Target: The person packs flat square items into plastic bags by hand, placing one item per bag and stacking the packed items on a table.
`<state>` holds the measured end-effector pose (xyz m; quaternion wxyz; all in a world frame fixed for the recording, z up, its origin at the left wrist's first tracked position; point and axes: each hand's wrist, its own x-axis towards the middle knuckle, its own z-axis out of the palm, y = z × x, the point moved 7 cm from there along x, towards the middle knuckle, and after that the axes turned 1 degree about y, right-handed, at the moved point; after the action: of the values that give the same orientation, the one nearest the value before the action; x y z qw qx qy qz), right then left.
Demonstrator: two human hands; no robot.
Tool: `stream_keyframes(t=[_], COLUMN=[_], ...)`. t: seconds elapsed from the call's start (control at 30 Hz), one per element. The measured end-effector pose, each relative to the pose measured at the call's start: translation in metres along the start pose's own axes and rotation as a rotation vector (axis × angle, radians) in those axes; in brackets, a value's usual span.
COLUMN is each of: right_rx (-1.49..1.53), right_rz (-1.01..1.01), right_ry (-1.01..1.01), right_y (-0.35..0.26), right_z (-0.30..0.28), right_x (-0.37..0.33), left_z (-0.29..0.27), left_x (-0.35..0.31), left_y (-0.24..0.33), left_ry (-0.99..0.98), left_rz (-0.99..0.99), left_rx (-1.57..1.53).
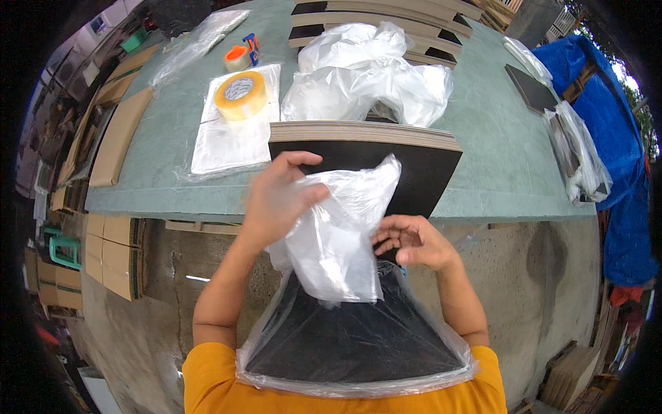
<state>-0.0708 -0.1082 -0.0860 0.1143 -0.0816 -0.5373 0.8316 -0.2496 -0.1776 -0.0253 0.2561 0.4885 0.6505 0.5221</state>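
My left hand (pixel 279 200) grips a crumpled clear plastic bag (pixel 338 241), with thumb and forefinger at its upper left part. Just right of the bag, my right hand (pixel 417 241) has its fingers loosely curled and apart, and I see nothing held in it. Below both hands a black panel in clear plastic wrap (pixel 352 338) leans against my body; the bag hides part of its upper end. Behind the hands, a stack of black-faced boards (pixel 427 169) stands at the table's near edge.
On the green table (pixel 496 138) lie a yellow tape roll (pixel 240 95) on white plastic packs (pixel 231 145), a tape dispenser (pixel 239 58) and heaped clear plastic (pixel 365 83). More boards (pixel 310 34) are stacked behind. Cardboard (pixel 114 255) stands left; a blue tarp (pixel 607 131) hangs right.
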Motion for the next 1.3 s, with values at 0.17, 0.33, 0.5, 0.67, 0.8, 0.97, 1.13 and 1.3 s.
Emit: stream_keyframes(t=[0.17, 0.33, 0.5, 0.67, 0.8, 0.97, 1.13, 1.3], right_rx=[-0.113, -0.276, -0.032, -0.206, -0.155, 0.518, 0.230, 0.056], right_rz=[-0.164, 0.017, -0.016, -0.036, -0.008, -0.257, -0.206, -0.027], right_ry=[0.482, 0.343, 0.285, 0.340, 0.334, 0.519, 0.645, 0.314], right_y=[-0.029, -0.017, -0.020, -0.028, -0.004, -0.023, -0.038, -0.022], right_z=[-0.025, 0.001, -0.008, -0.016, -0.010, -0.062, -0.113, -0.046], right_x=[0.000, 0.008, 0.003, 0.003, 0.013, -0.024, -0.085, -0.031], left_z=[0.006, 0.023, 0.011, 0.012, 0.051, 0.042, -0.092, -0.075], left_x=[-0.015, -0.028, -0.029, -0.028, -0.024, -0.031, -0.086, -0.053], left_y=[0.012, 0.006, -0.003, 0.024, 0.038, -0.026, -0.114, 0.013], left_ry=[-0.023, -0.042, 0.062, 0.142, -0.058, -0.232, 0.299, 0.668], left_rz=[0.214, 0.165, 0.109, 0.449, 0.083, 0.107, -0.188, 0.331], left_rx=[-0.149, -0.125, -0.082, 0.509, -0.039, 0.242, 0.321, 0.411])
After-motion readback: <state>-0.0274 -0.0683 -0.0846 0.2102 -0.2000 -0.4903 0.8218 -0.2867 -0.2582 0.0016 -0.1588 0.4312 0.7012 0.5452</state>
